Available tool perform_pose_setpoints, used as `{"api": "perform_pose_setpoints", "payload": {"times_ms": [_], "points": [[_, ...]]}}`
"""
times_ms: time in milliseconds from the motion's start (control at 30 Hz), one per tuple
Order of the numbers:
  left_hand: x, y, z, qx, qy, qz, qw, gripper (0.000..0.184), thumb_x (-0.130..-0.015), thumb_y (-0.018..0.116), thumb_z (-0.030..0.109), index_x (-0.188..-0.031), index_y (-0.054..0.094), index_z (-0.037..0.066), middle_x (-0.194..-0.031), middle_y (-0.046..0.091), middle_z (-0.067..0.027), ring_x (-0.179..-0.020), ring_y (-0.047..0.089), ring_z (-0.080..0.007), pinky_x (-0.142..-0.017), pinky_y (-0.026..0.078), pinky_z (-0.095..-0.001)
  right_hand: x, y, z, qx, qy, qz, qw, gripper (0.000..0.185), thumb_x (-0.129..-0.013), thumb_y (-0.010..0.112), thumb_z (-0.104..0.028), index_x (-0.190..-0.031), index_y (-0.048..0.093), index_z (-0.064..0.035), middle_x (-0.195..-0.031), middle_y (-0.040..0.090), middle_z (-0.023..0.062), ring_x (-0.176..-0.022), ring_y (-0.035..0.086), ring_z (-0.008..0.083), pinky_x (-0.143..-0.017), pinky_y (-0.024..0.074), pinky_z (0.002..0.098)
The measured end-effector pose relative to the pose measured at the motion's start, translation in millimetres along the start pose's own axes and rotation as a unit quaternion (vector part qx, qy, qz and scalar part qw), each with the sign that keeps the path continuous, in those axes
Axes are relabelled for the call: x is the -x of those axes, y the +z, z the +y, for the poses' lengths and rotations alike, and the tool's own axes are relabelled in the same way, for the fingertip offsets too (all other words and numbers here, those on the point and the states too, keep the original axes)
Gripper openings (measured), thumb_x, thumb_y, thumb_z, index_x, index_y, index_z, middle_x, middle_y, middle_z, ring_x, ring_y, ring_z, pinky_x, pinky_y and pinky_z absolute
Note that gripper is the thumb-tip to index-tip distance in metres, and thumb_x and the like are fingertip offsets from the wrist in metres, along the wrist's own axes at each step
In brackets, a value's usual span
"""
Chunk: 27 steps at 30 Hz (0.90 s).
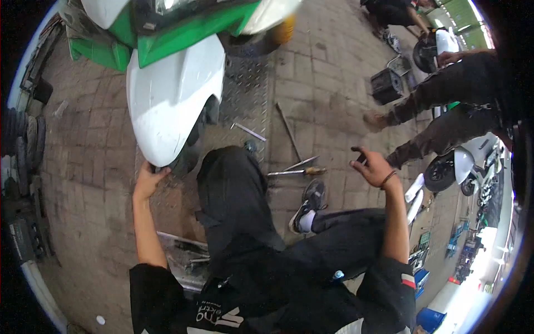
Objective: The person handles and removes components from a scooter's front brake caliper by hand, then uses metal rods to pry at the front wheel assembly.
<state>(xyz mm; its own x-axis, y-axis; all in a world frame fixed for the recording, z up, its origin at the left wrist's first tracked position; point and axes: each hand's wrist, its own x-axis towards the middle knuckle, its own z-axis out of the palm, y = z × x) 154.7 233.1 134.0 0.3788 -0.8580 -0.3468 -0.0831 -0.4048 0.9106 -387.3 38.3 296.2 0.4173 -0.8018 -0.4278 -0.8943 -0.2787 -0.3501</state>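
A white front fender [172,94] of a green and white motorbike or scooter points down toward me, with the dark front tyre [188,158] beneath it. My left hand [147,182] is at the fender's lower tip, thumb and fingers gripping its edge beside the tyre. Off to the right, my right hand [374,168] hangs in the air, thumb and forefinger apart, with nothing visible in it. Between my knee and that hand lie a screwdriver [315,171] with a yellowish handle, a thin metal rod [302,163], a long dark bar [288,132] and an L-shaped wrench [248,131].
A metal tray [181,247] with tools sits by my left thigh. A textured metal plate [245,94] lies under the vehicle. Another person's legs [439,106] stand at right, near a black container [386,86] and a second vehicle's wheel [439,172]. Tyres [36,136] line the left.
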Motion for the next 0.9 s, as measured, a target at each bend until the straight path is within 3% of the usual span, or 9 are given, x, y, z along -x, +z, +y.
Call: {"api": "perform_pose_setpoints", "payload": {"times_ms": [133,300,400,467,533,600,667,733,900], "points": [[-9,-10,-10,-0.001,0.066,-0.046,0.997,0.081,-0.071,0.081,0.029,-0.13,0.038,-0.006,-0.132,0.047,-0.0173,-0.123,0.041,-0.0271,-0.102,0.032,-0.0369,-6,6,1,0.001,-0.012,0.002,1.0,0.041,-0.086,0.062,-0.027,-0.115,0.054,0.0004,-0.088,0.065,0.0222,-0.084,0.063,0.0372,-0.074,0.0486,0.0423],[-16,-20,-19,-0.039,0.045,-0.082,0.995,0.064,-0.073,0.079,0.022,-0.122,0.049,-0.005,-0.121,0.056,-0.0139,-0.115,0.048,-0.0233,-0.1,0.034,-0.036,-4,3,-14,0.037,-0.035,-0.005,0.999,0.041,-0.086,0.061,-0.027,-0.116,0.053,0.0001,-0.089,0.063,0.0234,-0.085,0.061,0.0386,-0.075,0.0472,0.0444],[-18,-18,-16,-0.06,0.073,-0.077,0.993,0.052,-0.076,0.075,0.016,-0.118,0.053,-0.005,-0.115,0.059,-0.0119,-0.108,0.051,-0.0216,-0.096,0.037,-0.0356,8,-18,-21,0.027,-0.045,-0.018,0.998,0.043,-0.086,0.061,-0.028,-0.118,0.053,-0.0008,-0.092,0.062,0.0228,-0.087,0.059,0.0382,-0.076,0.0461,0.0445],[-26,-32,-51,-0.167,0.086,0.025,0.982,0.048,-0.078,0.071,0.012,-0.119,0.053,-0.004,-0.115,0.059,-0.0101,-0.105,0.053,-0.0208,-0.093,0.04,-0.0347,10,-35,-17,0.016,-0.092,-0.031,0.995,0.042,-0.086,0.062,-0.028,-0.117,0.053,-0.0003,-0.09,0.062,0.0217,-0.084,0.059,0.0379,-0.074,0.0467,0.0435],[-13,-16,-23,-0.112,-0.013,0.057,0.992,0.046,-0.08,0.069,0.011,-0.12,0.053,-0.004,-0.115,0.059,-0.009,-0.104,0.053,-0.021,-0.092,0.041,-0.0332,-1,-46,-3,0.001,-0.086,-0.034,0.996,0.042,-0.086,0.062,-0.027,-0.116,0.053,0.0001,-0.09,0.062,0.0214,-0.084,0.059,0.0379,-0.074,0.047,0.0431],[-25,-45,-65,-0.221,0.037,0.043,0.974,0.045,-0.081,0.068,0.012,-0.121,0.053,-0.003,-0.118,0.058,-0.0084,-0.106,0.053,-0.0222,-0.094,0.039,-0.0325,-24,-44,27,-0.01,-0.092,-0.039,0.995,0.041,-0.085,0.062,-0.027,-0.115,0.054,0.0005,-0.09,0.063,0.0212,-0.084,0.06,0.0379,-0.074,0.0474,0.0427],[-27,-64,-85,-0.1,0.093,0.003,0.991,0.045,-0.083,0.068,0.015,-0.122,0.053,-0.003,-0.12,0.057,-0.0082,-0.109,0.052,-0.0227,-0.097,0.037,-0.0325,-57,-15,70,-0.035,-0.102,0.019,0.994,0.041,-0.085,0.062,-0.027,-0.113,0.054,0.001,-0.092,0.063,0.0218,-0.085,0.06,0.0382,-0.074,0.0481,0.0429],[-17,-39,-53,-0.103,0.043,0.037,0.993,0.046,-0.083,0.068,0.018,-0.121,0.054,-0.003,-0.121,0.056,-0.0084,-0.111,0.051,-0.0228,-0.099,0.035,-0.033,-87,35,114,-0.002,-0.095,0.004,0.995,0.043,-0.084,0.063,-0.03,-0.113,0.055,0.0003,-0.096,0.063,0.0228,-0.089,0.06,0.0387,-0.076,0.0491,0.0432],[-10,-54,-55,-0.178,0.026,0.049,0.983,0.048,-0.08,0.071,0.018,-0.12,0.054,-0.003,-0.12,0.057,-0.0099,-0.111,0.051,-0.0235,-0.098,0.036,-0.0337,-129,122,130,0.107,-0.008,-0.302,0.947,0.046,-0.079,0.065,-0.032,-0.11,0.057,0.0005,-0.088,0.065,0.0235,-0.084,0.064,0.0362,-0.073,0.0509,0.043]]}}
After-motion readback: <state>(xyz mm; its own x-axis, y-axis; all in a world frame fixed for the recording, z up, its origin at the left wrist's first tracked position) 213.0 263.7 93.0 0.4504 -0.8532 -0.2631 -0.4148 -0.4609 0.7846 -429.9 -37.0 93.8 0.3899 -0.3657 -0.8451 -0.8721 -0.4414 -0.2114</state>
